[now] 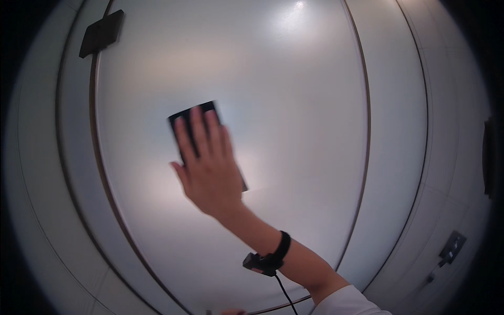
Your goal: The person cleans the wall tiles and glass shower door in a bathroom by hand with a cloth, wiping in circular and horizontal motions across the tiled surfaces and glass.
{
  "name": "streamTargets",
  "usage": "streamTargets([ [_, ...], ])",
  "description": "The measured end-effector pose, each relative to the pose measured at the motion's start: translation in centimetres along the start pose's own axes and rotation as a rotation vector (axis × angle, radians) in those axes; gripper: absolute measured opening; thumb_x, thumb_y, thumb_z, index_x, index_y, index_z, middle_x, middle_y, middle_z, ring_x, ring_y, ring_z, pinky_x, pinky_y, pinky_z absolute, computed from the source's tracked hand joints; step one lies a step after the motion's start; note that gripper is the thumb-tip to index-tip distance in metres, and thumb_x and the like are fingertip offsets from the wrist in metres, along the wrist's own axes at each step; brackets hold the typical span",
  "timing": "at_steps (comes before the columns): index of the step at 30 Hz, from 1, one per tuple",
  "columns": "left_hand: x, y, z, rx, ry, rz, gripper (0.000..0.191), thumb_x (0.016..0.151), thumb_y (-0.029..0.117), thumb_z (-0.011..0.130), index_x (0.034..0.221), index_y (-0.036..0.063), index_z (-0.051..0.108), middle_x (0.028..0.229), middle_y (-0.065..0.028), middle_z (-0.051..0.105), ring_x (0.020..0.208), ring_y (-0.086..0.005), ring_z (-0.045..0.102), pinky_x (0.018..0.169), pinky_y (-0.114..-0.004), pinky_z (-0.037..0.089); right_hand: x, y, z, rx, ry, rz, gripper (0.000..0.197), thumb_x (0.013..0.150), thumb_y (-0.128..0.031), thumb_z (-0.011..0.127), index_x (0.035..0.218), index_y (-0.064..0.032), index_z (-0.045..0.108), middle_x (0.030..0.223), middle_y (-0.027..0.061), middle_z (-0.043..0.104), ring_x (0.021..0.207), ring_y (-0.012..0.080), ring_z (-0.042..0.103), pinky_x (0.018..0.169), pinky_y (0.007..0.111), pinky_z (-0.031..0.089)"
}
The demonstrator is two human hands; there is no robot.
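Note:
My right hand (210, 165) is spread with its palm on a black rectangular cloth (207, 107). It holds the cloth flat against a large frosted glass door panel (291, 138), left of the panel's middle. The fingers point up the glass, and the thumb sticks out past the cloth's left edge. Part of the cloth shows above the fingertips, and a lower corner shows beside the wrist; the palm hides the rest. Of my left hand (235, 312) only a sliver of skin appears at the bottom edge, so its grip is hidden.
A black strap with a small device (262, 263) circles my right forearm, trailing a black cable (285, 291). A dark hinge (101, 33) joins the door to a narrow side panel at upper left. On the right wall (441, 118) are a dark plate fitting (453, 246) and another dark object (488, 157).

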State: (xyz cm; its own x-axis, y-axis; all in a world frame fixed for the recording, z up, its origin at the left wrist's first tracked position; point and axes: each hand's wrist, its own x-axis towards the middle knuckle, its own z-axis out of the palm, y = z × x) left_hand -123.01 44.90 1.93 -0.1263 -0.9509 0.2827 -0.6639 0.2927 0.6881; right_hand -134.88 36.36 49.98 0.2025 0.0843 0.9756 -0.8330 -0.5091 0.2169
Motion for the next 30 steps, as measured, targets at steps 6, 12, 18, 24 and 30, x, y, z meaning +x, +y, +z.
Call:
streamTargets([
  [6,3.3,11.4,9.3,0.137,-0.164,-0.032,0.041,0.097,0.047,0.062,0.093,0.0086,0.075,0.084,-0.0163,0.072,0.083,-0.0389,0.067,0.077,-0.052,0.053,-0.8,2.2,-0.4,-0.063,-0.126,-0.130,0.064,0.108,-0.043,0.036,0.159,-0.0047,0.031,0.167,0.0178,0.025,0.154,0.0342,0.023,0.126,0.047,0.018],
  [12,7.7,9.3,10.4,0.256,-0.502,-0.254,0.056,0.090,0.054,0.070,0.116,0.0040,0.070,0.115,-0.0209,0.071,0.108,-0.0417,0.064,0.093,-0.055,0.050,-1.6,1.1,2.0,-0.012,-0.153,-0.146,0.063,0.108,-0.040,0.035,0.160,-0.0046,0.029,0.168,0.0170,0.023,0.156,0.0322,0.019,0.127,0.046,0.015],
  [18,11.9,10.4,9.3,0.457,-0.505,-0.273,0.056,0.093,0.069,0.054,0.095,0.0188,0.078,0.092,-0.0064,0.075,0.092,-0.0265,0.072,0.086,-0.042,0.053,-2.5,3.3,1.5,-0.029,-0.142,-0.260,0.067,0.102,-0.042,0.049,0.158,-0.0072,0.035,0.166,0.0103,0.031,0.154,0.0270,0.025,0.127,0.044,0.017],
  [24,9.6,12.0,6.5,0.519,-0.465,-0.273,0.072,0.091,0.081,0.039,0.092,0.0214,0.080,0.096,-0.0066,0.076,0.098,-0.0308,0.071,0.090,-0.044,0.050,-3.8,9.5,-4.5,0.066,-0.241,-0.275,0.078,0.098,-0.050,0.056,0.161,-0.0132,0.029,0.168,0.0069,0.026,0.155,0.0272,0.021,0.129,0.044,0.012],
  [30,8.0,15.5,4.4,0.548,-0.543,-0.393,0.069,0.093,0.073,0.045,0.102,0.0150,0.081,0.097,-0.0089,0.077,0.097,-0.0333,0.072,0.091,-0.046,0.051,-6.5,22.1,-14.2,-0.014,-0.221,-0.004,0.078,0.089,-0.044,0.068,0.158,-0.0227,0.039,0.166,0.0104,0.030,0.152,0.0351,0.028,0.118,0.062,0.025],
])
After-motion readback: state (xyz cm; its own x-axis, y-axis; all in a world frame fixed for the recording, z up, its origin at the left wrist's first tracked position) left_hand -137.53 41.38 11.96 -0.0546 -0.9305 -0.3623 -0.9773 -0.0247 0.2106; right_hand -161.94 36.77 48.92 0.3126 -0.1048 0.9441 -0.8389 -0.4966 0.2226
